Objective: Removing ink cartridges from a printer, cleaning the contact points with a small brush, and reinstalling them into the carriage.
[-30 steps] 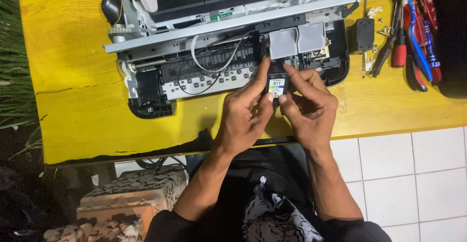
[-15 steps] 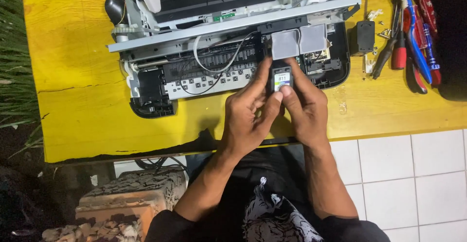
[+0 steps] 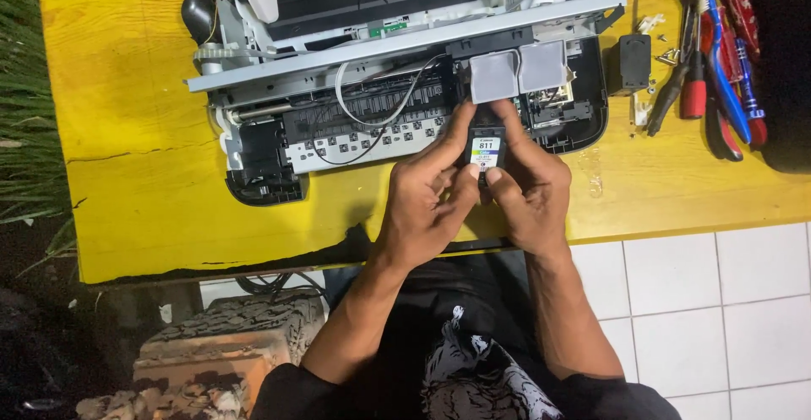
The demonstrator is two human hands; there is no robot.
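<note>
Both my hands hold a small black ink cartridge [image 3: 487, 151] with a white label, just in front of an opened printer [image 3: 338, 99] on a yellow table [image 3: 127, 133]. My left hand [image 3: 427, 196] grips its left side with forefinger stretched up along it. My right hand [image 3: 528, 188] pinches its right side and lower edge. The cartridge sits right below two grey carriage slots [image 3: 517, 73] in the printer's stripped black and grey frame. White cables loop over the printer's middle.
Pliers, screwdrivers with red and blue handles [image 3: 718, 73] and a small black block [image 3: 634, 62] lie at the table's right end. Loose screws lie near them. White floor tiles [image 3: 718, 302] are at the right, a rough brick [image 3: 228, 344] at the lower left.
My hands have drawn the cartridge a little back from the carriage, so that its labelled face now shows between my fingers.
</note>
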